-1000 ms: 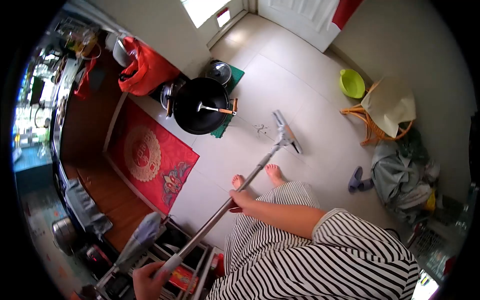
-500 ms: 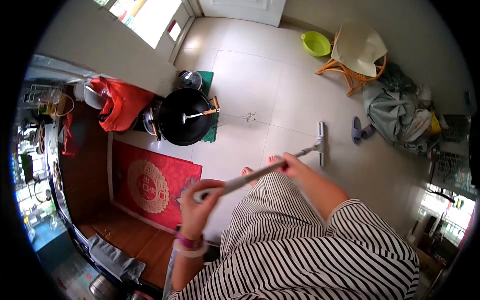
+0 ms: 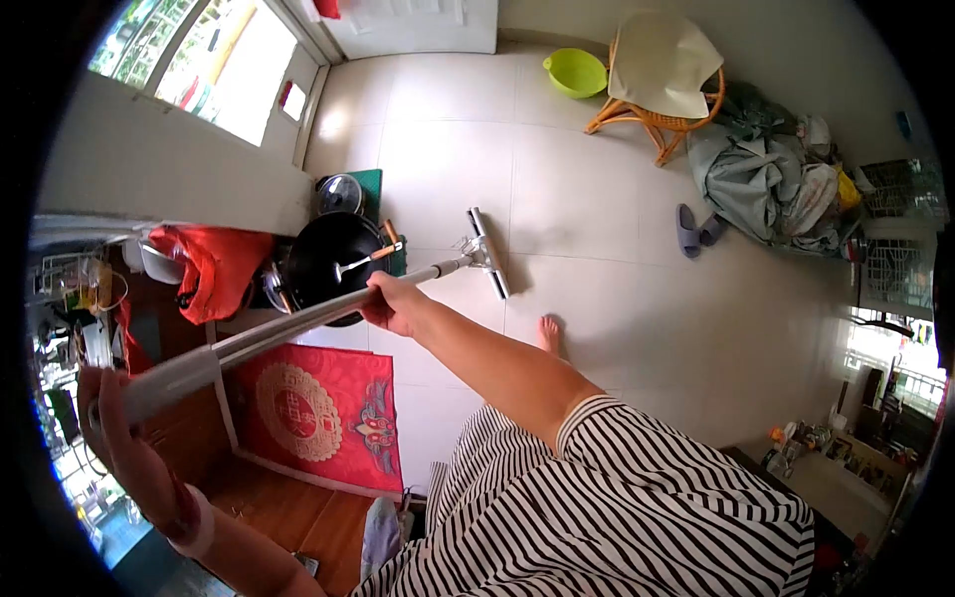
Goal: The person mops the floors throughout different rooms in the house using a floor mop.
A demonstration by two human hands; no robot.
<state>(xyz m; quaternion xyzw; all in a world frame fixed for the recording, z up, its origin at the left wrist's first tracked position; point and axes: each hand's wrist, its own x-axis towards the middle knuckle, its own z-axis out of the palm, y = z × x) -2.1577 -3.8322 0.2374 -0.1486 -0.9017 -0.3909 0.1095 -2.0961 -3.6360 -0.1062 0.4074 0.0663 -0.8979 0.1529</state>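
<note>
I hold a sponge mop with both hands, its long grey handle [image 3: 288, 326] slanting across the view. My left hand [image 3: 134, 448], with bands on its wrist, is closed around the handle's near end at the far left. Farther down the handle, my right hand [image 3: 391, 304] grips it with wrapped fingers. The mop head [image 3: 487, 253] lies on the pale tiled floor [image 3: 587, 214], to the right of a black wok [image 3: 328, 254]. A spatula [image 3: 366, 261] with a wooden grip rests across the wok.
A red patterned mat [image 3: 328, 418] lies at lower left. Beside the wok are a glass lid [image 3: 340, 194] and a red bag [image 3: 214, 269]. A green basin [image 3: 577, 73], a wicker chair [image 3: 662, 75], slippers [image 3: 688, 231] and a grey bundle [image 3: 751, 184] stand along the far right side.
The mop head has swung left across the floor toward the wok. Both hands have moved left with the handle, the left one farthest. The camera view has shifted, and one bare foot shows now.
</note>
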